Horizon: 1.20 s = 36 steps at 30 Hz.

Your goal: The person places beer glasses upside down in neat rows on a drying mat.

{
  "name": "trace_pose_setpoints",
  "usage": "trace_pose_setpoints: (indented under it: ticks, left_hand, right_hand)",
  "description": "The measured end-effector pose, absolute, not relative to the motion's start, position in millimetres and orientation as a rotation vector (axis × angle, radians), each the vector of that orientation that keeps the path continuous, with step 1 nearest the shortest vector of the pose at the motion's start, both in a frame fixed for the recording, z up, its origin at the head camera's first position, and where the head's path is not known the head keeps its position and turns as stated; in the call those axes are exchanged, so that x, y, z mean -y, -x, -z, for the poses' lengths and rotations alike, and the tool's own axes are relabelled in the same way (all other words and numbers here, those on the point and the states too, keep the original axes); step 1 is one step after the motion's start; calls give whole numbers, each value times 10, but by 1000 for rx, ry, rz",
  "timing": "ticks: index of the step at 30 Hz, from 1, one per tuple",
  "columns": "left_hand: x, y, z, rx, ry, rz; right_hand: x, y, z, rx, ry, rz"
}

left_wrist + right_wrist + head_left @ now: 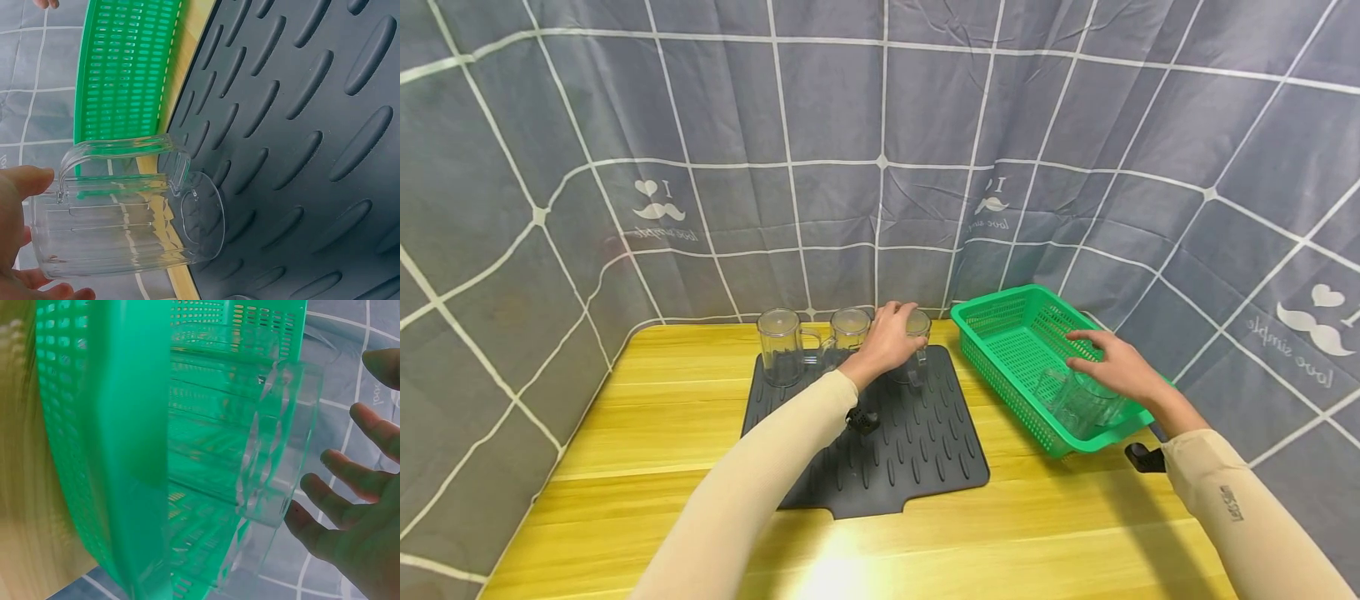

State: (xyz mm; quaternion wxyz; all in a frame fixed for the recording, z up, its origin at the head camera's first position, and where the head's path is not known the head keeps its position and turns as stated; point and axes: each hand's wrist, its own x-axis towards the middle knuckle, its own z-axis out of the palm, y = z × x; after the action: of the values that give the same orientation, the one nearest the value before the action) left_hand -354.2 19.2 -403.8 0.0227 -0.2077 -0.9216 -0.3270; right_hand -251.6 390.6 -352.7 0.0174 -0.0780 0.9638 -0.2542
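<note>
On the right part of a black ridged mat [917,450], a clear glass mug [112,225] with a handle stands under my left hand [891,337]. The thumb and fingers of that hand hold it around its upper end. Two more glass mugs, a left one [781,350] and a middle one [848,329], stand along the mat's back edge. My right hand [1112,367] hovers over the front of a green basket [1000,392], fingers spread and holding nothing. Clear glassware, including a glass mug [275,444], lies in the basket just by its fingertips; how many pieces cannot be told.
The mat and basket rest on a yellow wood-grain table [662,417]. A grey curtain [835,108] with white grid lines encloses the back and sides. Black wrist straps or mounts show at both cuffs.
</note>
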Motion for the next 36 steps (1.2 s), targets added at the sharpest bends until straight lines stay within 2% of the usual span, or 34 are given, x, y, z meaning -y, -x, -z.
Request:
trace_pose_setpoints:
  ticks: [11, 22, 36]
  left_hand:
    - [-184, 3503, 4011, 2826, 671, 1006]
    - [-214, 3409, 3950, 2828, 701, 967]
    - [-145, 3347, 3947, 2805, 681, 967]
  right_hand:
    - [-3930, 2450, 3582, -2994, 282, 738]
    - [-3839, 2357, 3651, -3069, 474, 565]
    - [-3795, 2315, 3653, -3135, 418, 320]
